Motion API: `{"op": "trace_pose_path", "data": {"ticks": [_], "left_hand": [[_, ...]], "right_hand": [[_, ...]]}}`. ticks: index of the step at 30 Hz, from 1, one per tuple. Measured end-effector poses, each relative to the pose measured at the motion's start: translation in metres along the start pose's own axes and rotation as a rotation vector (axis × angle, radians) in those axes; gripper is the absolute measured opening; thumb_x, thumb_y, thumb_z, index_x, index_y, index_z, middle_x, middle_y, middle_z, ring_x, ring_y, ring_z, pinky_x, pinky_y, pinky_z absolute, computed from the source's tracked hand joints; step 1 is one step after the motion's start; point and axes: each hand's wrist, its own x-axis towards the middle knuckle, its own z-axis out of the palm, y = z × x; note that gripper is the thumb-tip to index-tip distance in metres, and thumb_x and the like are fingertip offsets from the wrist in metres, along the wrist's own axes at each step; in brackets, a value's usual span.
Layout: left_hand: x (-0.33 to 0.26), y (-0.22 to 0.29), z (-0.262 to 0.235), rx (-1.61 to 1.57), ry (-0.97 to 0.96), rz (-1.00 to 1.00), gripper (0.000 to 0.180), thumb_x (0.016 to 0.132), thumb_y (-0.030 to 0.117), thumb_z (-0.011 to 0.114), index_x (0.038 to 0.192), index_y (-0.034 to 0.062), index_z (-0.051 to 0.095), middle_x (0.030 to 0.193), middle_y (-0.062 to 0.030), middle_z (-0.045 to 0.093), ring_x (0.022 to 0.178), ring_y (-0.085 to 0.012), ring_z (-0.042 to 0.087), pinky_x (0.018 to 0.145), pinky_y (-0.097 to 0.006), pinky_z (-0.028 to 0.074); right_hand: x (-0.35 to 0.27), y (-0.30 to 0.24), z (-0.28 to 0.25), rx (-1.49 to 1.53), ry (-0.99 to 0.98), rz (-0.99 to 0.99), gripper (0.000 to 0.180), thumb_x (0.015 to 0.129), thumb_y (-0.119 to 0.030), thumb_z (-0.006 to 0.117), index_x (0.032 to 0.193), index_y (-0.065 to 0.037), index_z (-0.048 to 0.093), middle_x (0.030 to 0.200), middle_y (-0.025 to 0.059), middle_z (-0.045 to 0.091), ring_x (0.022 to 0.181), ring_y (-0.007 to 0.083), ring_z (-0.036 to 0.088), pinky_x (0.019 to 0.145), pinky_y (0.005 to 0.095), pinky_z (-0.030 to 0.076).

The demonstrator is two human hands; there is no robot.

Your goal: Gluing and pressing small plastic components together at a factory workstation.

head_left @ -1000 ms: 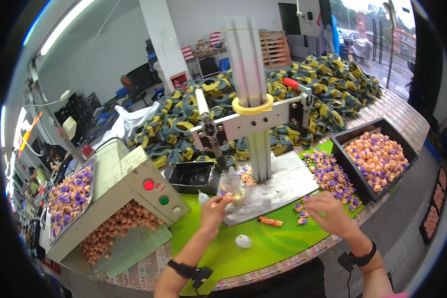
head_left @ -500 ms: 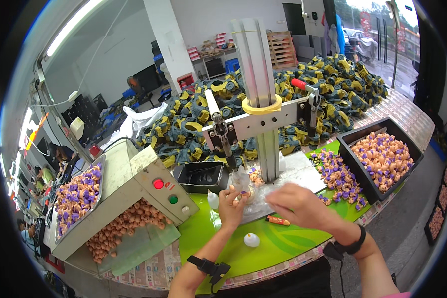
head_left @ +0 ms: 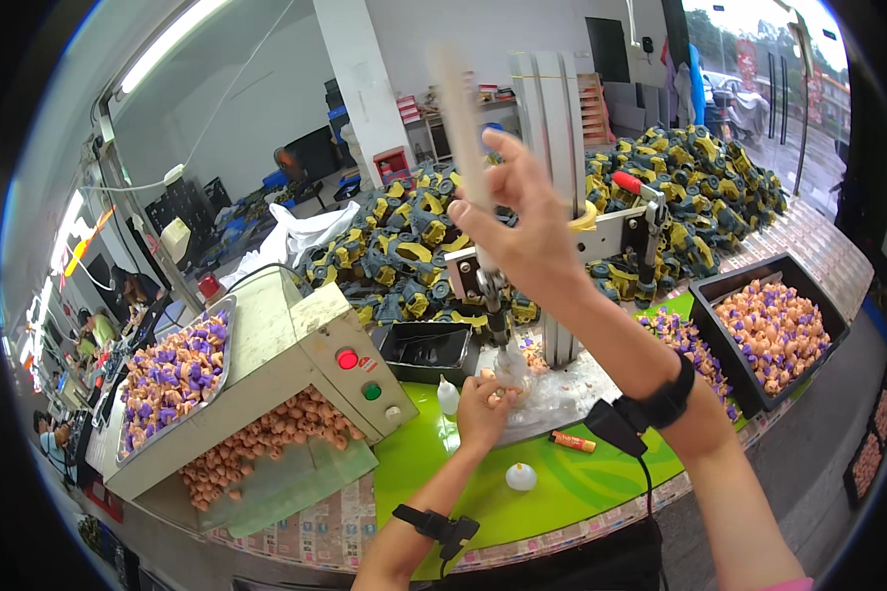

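Observation:
My left hand (head_left: 484, 412) is closed at the foot of a press stand, its fingers pinched against a clear holder (head_left: 511, 366) under the clamp's plunger. Whatever small part lies in those fingers is too covered to name. My right hand (head_left: 527, 212) is raised beside the upright, pale lever (head_left: 460, 128) of the toggle clamp (head_left: 493, 291). Its thumb is against the lever, while the fingers are spread and not wrapped round it. The lever's upper part is blurred.
Left stands a beige machine (head_left: 340, 325) with peach heads inside and a tray (head_left: 229, 335) of peach-and-purple pieces on top. A black bin (head_left: 705, 295) of such pieces is at right. White bottles (head_left: 447, 396), a glue tube (head_left: 572, 441) and piled yellow-grey toy vehicles (head_left: 404, 251) surround the stand.
My right hand has risen from above the table to the clamp lever, which now stands more upright. My left hand stays at the holder. The whole view has shifted slightly.

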Motion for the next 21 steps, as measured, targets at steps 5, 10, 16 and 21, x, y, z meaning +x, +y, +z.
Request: {"op": "trace_pose_path", "data": {"ticks": [5, 10, 16, 21], "left_hand": [[-0.004, 0.031, -0.019, 0.007, -0.002, -0.040, 0.020, 0.079, 0.017, 0.071, 0.097, 0.0098, 0.070, 0.093, -0.0081, 0.061, 0.079, -0.0235, 0.060, 0.073, -0.034, 0.050], [-0.016, -0.023, -0.041, -0.467, -0.257, -0.567, 0.026, 0.089, 0.028, 0.063, 0.102, 0.0063, 0.059, 0.069, -0.0024, 0.057, 0.059, -0.0122, 0.052, 0.046, -0.026, 0.040], [-0.058, -0.001, -0.089, -1.199, -0.320, -0.949, 0.035, 0.096, 0.038, 0.046, 0.107, 0.0057, 0.050, 0.076, -0.0042, 0.051, 0.062, -0.0135, 0.048, 0.040, -0.021, 0.029], [-0.099, -0.009, -0.100, -1.455, -0.449, -0.939, 0.029, 0.096, 0.016, 0.051, 0.123, 0.0058, 0.050, 0.095, -0.0049, 0.058, 0.075, -0.0121, 0.055, 0.047, -0.022, 0.039]], "right_hand": [[-0.049, -0.089, -0.041, -0.012, -0.600, -0.271, 0.016, 0.078, -0.013, 0.074, 0.092, -0.007, 0.070, 0.082, 0.0024, 0.069, 0.087, 0.0178, 0.066, 0.092, 0.0388, 0.045], [-0.113, -0.080, -0.066, -0.193, -0.631, -0.330, 0.028, 0.076, -0.018, 0.077, 0.100, -0.007, 0.069, 0.099, 0.0076, 0.070, 0.102, 0.0238, 0.064, 0.098, 0.0438, 0.040], [-0.197, -0.053, -0.078, -0.249, -0.356, 0.246, 0.067, 0.076, -0.024, 0.076, 0.133, -0.001, 0.048, 0.136, 0.0213, 0.048, 0.124, 0.0361, 0.046, 0.104, 0.0435, 0.034], [-0.299, -0.014, -0.062, -0.340, -0.460, 0.568, 0.063, 0.076, -0.022, 0.076, 0.129, -0.001, 0.051, 0.128, 0.0216, 0.052, 0.119, 0.0355, 0.050, 0.099, 0.0411, 0.039]]}}
